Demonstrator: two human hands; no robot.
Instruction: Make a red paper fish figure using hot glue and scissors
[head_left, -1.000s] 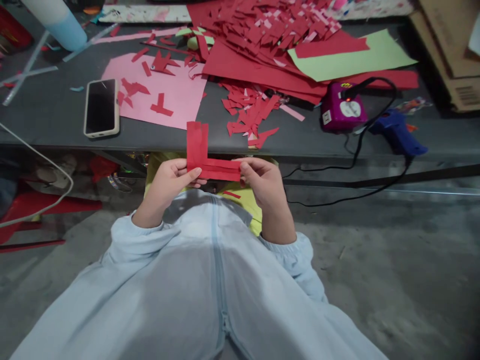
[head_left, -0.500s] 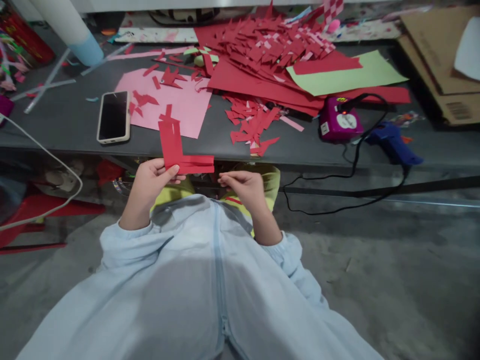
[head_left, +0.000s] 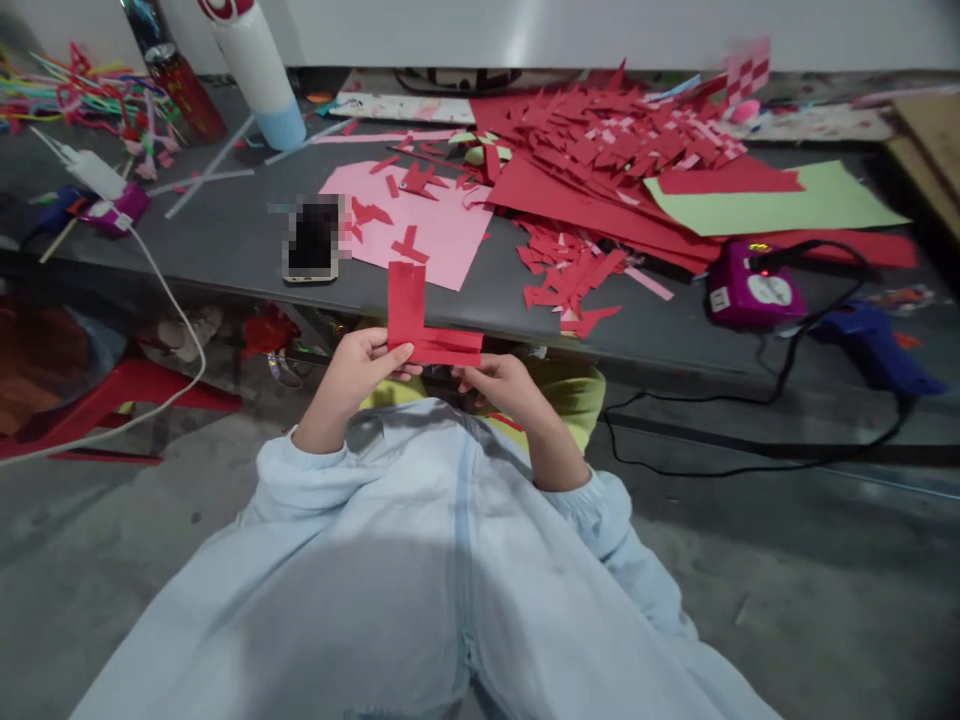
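Observation:
Two strips of red paper form an L-shaped piece (head_left: pixel 407 310) above my lap, just in front of the table edge. My left hand (head_left: pixel 367 370) pinches its corner, thumb on top and fingers beneath. At the free end of the horizontal arm, my right hand (head_left: pixel 499 383) has closed its thumb and fingers on the paper's lower edge. Behind the piece lies a pink sheet (head_left: pixel 442 235) with small red scraps on it. Red paper offcuts (head_left: pixel 574 265) lie to its right.
A phone (head_left: pixel 313 238) lies left of the pink sheet. Farther back are a white-and-blue bottle (head_left: pixel 259 75) and a heap of folded red pieces (head_left: pixel 592 120). On the right are a purple box (head_left: pixel 754 287), a blue glue gun (head_left: pixel 874 345) and its black cable.
The view has shifted, so everything sits farther right or lower. My right hand, apart from the red piece before, has come to its right end and taken hold.

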